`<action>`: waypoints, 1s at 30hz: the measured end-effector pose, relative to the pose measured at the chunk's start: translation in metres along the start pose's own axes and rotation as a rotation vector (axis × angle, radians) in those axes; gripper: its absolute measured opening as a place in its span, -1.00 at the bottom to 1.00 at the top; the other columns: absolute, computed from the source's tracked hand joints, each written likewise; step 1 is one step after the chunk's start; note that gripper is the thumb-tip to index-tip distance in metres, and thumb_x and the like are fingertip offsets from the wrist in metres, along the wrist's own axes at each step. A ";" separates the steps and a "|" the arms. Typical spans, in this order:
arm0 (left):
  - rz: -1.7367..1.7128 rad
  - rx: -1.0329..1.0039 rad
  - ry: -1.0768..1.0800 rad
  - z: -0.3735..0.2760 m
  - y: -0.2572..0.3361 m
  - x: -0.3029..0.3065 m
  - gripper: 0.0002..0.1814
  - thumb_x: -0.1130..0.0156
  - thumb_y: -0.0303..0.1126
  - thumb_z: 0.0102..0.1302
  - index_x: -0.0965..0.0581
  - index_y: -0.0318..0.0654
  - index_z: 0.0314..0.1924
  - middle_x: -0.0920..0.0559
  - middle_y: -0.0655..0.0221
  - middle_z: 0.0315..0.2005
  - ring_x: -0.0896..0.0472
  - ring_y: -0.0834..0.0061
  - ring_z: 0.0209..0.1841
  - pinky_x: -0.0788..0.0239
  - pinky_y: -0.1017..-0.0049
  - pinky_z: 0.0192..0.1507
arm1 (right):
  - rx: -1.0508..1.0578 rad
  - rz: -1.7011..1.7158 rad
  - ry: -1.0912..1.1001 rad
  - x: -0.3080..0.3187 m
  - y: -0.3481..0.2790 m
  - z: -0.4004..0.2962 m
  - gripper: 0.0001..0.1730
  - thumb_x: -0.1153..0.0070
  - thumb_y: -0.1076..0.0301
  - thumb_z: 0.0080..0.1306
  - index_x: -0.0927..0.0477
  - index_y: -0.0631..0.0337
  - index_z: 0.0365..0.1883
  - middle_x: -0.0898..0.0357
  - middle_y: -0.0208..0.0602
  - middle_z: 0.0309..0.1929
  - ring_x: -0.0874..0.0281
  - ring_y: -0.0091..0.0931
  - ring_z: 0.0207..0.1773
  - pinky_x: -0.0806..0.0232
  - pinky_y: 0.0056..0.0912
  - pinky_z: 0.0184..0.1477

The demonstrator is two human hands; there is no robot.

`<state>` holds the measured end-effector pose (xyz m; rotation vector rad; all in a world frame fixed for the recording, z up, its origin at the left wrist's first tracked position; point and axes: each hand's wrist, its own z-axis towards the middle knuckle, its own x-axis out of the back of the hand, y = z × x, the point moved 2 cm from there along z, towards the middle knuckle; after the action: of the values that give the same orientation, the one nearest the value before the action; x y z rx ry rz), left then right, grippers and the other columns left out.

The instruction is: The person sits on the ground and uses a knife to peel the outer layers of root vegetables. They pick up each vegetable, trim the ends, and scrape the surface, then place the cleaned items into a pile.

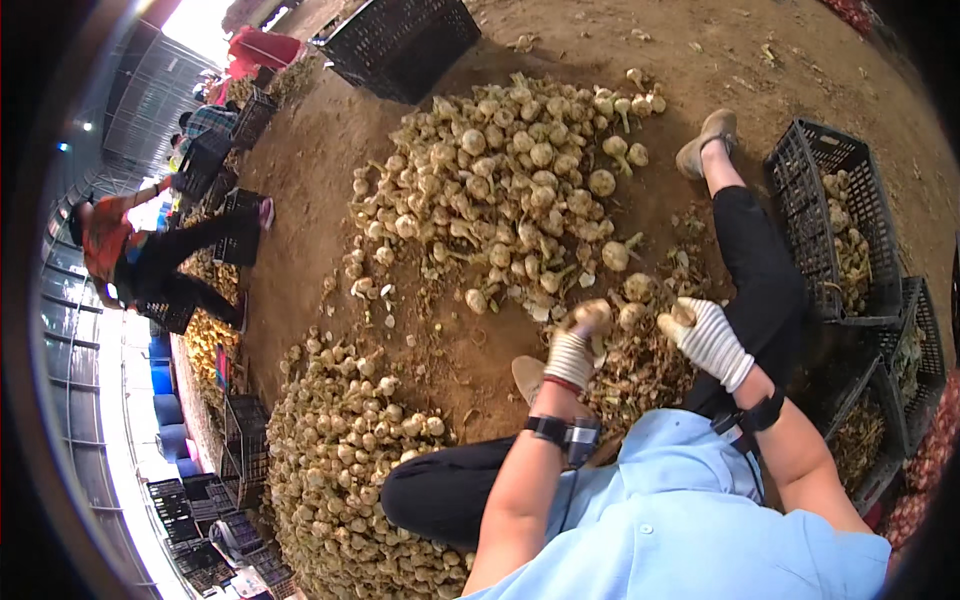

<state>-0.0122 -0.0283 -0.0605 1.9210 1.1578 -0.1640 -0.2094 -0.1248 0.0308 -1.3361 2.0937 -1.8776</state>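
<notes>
Both hands wear white ribbed knit gloves with brown-soiled fingers. My left hand (574, 346) is curled above the ground between my legs, its fingertips blurred around a brownish rounded shape; whether that is a garlic bulb or the soiled glove I cannot tell. My right hand (709, 341) is bent inward by my right thigh, its fingertips close together, and what they may hold is hidden. Loose garlic bulbs (638, 288) lie between the two hands. Below them spreads a heap of dry garlic trimmings (637, 375). A large pile of garlic bulbs with short stems (510, 172) lies ahead.
Another garlic pile (345, 480) reaches my left knee. Black plastic crates with garlic (804, 225) and trimmings (892, 405) line my right side. Beyond the front pile stands a black crate (405, 52). A person in orange (112, 232) is at the far left, among more crates.
</notes>
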 end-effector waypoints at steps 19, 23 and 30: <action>0.872 -0.385 -0.341 -0.122 0.093 -0.059 -0.33 -0.54 -0.42 0.02 -0.36 -0.26 0.10 -0.70 0.46 -0.14 -0.67 0.64 -0.10 -0.51 0.56 0.04 | 0.645 -0.270 -0.052 0.011 -0.099 -0.019 -0.78 -0.26 0.21 0.01 -0.58 0.12 -0.43 -0.57 -0.14 -0.52 -0.60 -0.14 -0.38 -0.44 -0.13 -0.33; 0.860 -0.348 -0.278 -0.119 0.086 -0.055 -0.31 -0.55 -0.42 0.01 -0.36 -0.27 0.11 -0.70 0.44 -0.14 -0.67 0.60 -0.08 -0.50 0.53 0.07 | 0.595 -0.311 -0.103 0.012 -0.099 -0.011 -0.78 -0.26 0.21 -0.01 -0.57 0.11 -0.45 -0.57 -0.15 -0.52 -0.60 -0.14 -0.38 -0.43 -0.12 -0.35; 1.022 -0.445 -0.150 -0.117 0.083 -0.062 -0.47 -0.52 -0.27 0.02 -0.54 -0.18 0.00 -0.70 0.40 -0.23 -0.67 0.42 -0.14 -0.51 0.43 -0.03 | 0.582 -0.300 -0.087 0.007 -0.071 0.003 -0.83 -0.24 0.28 -0.01 -0.51 0.11 -0.53 -0.53 -0.16 -0.56 -0.57 -0.12 -0.43 -0.39 -0.09 -0.40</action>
<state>-0.0182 -0.0004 0.0931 1.8162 0.0066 0.4568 -0.1721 -0.1246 0.0918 -1.5786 1.1988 -2.2382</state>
